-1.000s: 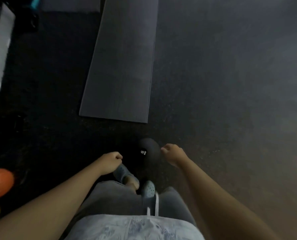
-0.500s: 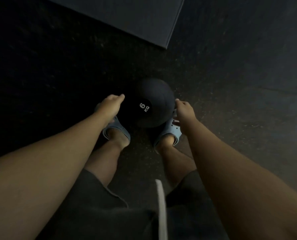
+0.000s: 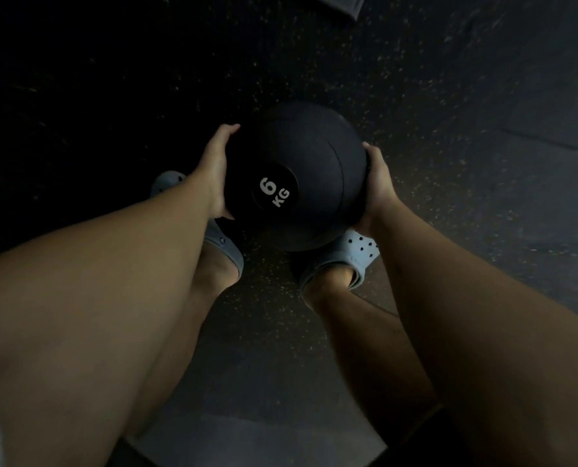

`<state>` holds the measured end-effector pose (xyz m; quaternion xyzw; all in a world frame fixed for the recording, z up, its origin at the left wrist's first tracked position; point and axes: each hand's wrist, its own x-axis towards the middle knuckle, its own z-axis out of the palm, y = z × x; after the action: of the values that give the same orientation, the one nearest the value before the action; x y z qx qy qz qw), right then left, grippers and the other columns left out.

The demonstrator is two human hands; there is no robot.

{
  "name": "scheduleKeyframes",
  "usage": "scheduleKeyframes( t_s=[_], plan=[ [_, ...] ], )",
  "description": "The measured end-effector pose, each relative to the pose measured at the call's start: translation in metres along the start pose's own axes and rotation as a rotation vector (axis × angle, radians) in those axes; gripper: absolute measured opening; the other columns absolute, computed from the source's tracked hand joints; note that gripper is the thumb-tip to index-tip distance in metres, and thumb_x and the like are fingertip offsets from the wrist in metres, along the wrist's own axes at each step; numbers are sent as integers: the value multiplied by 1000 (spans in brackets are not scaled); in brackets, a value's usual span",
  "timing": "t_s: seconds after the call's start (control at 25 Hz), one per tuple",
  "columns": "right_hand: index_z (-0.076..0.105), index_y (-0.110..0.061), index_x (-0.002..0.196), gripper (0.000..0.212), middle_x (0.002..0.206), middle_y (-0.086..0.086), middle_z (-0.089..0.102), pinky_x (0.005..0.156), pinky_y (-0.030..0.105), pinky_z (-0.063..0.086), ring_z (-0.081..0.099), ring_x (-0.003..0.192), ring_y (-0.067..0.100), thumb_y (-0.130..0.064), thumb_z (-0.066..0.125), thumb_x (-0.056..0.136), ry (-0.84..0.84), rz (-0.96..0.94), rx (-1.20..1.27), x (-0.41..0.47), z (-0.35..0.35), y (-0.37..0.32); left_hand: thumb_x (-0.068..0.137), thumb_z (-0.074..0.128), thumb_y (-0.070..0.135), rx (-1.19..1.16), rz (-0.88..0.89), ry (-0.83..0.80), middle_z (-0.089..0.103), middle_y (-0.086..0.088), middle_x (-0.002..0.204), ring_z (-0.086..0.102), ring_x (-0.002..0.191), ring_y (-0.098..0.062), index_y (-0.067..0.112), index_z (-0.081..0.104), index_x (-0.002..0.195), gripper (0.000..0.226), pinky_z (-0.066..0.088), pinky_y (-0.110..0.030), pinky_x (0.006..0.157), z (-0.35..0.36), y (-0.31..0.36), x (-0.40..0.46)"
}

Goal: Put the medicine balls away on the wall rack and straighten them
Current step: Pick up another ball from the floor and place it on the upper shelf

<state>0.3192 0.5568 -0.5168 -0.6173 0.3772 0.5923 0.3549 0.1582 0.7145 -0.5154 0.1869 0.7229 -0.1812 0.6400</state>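
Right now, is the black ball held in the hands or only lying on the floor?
Held: the left hand and right hand press opposite sides of the 6 KG ball. Whether it has left the floor I cannot tell.

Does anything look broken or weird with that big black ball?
Nothing stands out. The black 6 KG medicine ball looks round and whole, held between the left hand and the right hand above the speckled floor.

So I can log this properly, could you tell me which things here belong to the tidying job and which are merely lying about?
Part of the job:
black 6 kg medicine ball
left hand and right hand, pressed on its sides

Merely about:
grey mat, corner only
speckled floor
blue clogs, on the person's feet
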Motion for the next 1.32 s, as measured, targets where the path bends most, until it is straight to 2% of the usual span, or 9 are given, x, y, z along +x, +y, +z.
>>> scheduleKeyframes(
  t_s=[0.12,0.32,0.44,0.6,0.76,0.96,1.08,1.24,1.32],
  plan=[
    [71,-28,125,61,116,4,78,79,39,56,71,105,27,-70,51,86,17,-18,40,-61,2,-6,78,61,74,-21,50,-40,83,-9,105,73,107,-33,23,82,107,62,56,-48,99,-4,16,-55],
    [76,-28,108,53,101,3,80,76,43,55,70,102,28,-70,55,84,-9,-140,77,-218,11,-42,86,63,62,-146,163,-157,80,-5,73,78,58,-22,20,85,65,52,64,-33,57,-17,63,-210],
    [72,-29,123,63,114,6,78,77,43,56,69,106,30,-73,57,81,-77,-258,4,-345,40,-88,90,57,61,-236,315,-212,79,-4,68,77,54,-21,20,84,59,58,62,-30,53,-40,99,-335],
    [59,-27,141,75,133,12,67,100,55,53,65,117,37,-72,60,82,-176,-509,-112,-521,99,-148,92,50,62,-365,599,-274,84,-5,82,81,67,-21,22,88,75,57,64,-34,59,-85,143,-499],
    [74,-22,110,53,93,8,84,58,36,64,81,78,27,-65,48,94,-537,-816,-222,-703,166,-180,92,52,58,-555,942,-281,84,-3,87,82,76,-23,23,88,75,53,64,-33,66,-156,177,-676],
    [63,-14,140,68,135,17,69,110,53,50,66,123,36,-63,56,92,-819,-1153,-259,-907,265,-157,90,57,46,-704,1377,-225,80,-5,82,77,76,-26,18,84,72,42,63,-29,70,-261,165,-885],
    [63,-12,139,72,136,17,68,113,53,47,65,125,36,-62,60,88,-992,-1272,-271,-1016,328,-111,94,54,46,-796,1585,-126,79,-6,95,75,96,-28,18,80,97,39,64,-36,90,-338,132,-991],
    [67,-14,135,66,132,16,72,111,54,49,67,121,37,-61,58,89,-1325,-1311,-317,-1127,408,-40,99,48,41,-902,1846,57,81,-6,80,77,72,-24,16,84,70,52,62,-24,60,-434,81,-1094],
    [71,-15,129,63,125,15,75,106,55,53,71,115,36,-61,59,88,-1454,-1305,-363,-1177,445,-1,98,48,41,-928,1925,180,79,-8,89,75,76,-25,16,82,83,45,60,-25,66,-483,52,-1133]
  ],
)
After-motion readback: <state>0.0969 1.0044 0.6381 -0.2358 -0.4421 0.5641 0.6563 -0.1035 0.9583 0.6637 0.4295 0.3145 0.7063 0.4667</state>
